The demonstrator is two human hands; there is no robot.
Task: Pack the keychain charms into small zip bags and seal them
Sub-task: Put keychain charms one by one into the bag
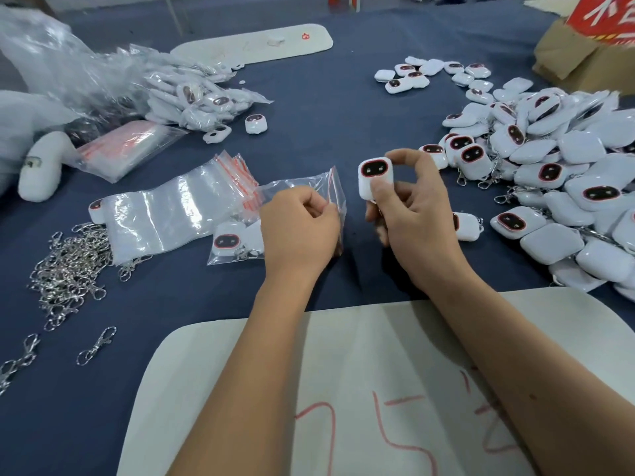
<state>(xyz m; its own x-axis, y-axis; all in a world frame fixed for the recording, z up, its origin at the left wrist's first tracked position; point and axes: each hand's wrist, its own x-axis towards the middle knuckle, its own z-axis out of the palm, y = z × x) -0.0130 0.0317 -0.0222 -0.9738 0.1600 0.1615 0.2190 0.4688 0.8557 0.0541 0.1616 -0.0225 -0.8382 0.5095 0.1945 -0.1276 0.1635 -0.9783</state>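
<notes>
**Charm held up beside an empty zip bag**

At the far left of the blue-covered bench (326,108), a heap of loose metal clasps (68,266) lies next to a stack of empty zip bags (178,211) with red seal strips. Just right of the stack, a bagged charm (228,242) rests flat on the cloth. The left hand (299,231) pinches one clear zip bag (305,187) near its red-striped mouth, its fingers curled onto the plastic. Just beside it, the right hand (415,218) holds a white charm (375,178) upright, thumb on its lower front and fingers curled behind its top, the dark face turned toward the camera. Farther right lies a large pile of unpacked charms (556,187).
</notes>
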